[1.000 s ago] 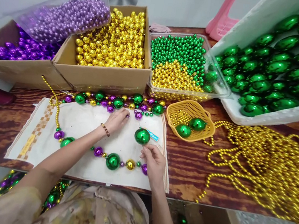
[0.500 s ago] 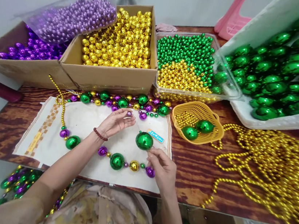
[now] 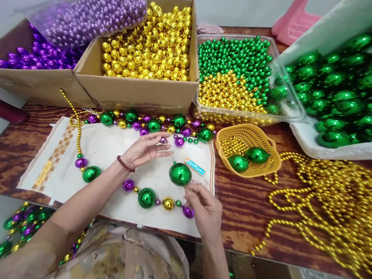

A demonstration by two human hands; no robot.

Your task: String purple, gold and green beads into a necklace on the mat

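My left hand point(image 3: 150, 150), with a brown bead bracelet at the wrist, pinches a small lilac bead point(image 3: 163, 140) between thumb and forefinger; its other fingers stretch out. My right hand point(image 3: 203, 208) is closed at the fingertips on a thin clear string just below a large green bead point(image 3: 180, 174). That green bead hangs above a white cloth point(image 3: 108, 209). Along the cloth's front runs a strand of purple, gold and green beads, including a large green bead point(image 3: 146, 198) and a purple bead point(image 3: 188, 211) beside my right hand.
Finished-looking bead strands point(image 3: 154, 125) lie along the cloth's back edge. A yellow basket point(image 3: 267, 171) holds gold and green beads. Behind stand a cardboard box point(image 3: 133, 93) of gold beads and a clear tub point(image 3: 250, 116). Gold bead chains point(image 3: 334, 209) lie heaped at right.
My left hand's fingers have spread a little to the right, with the lilac bead still pinched. The large green bead and my right hand have barely moved; the whole view has shifted slightly.
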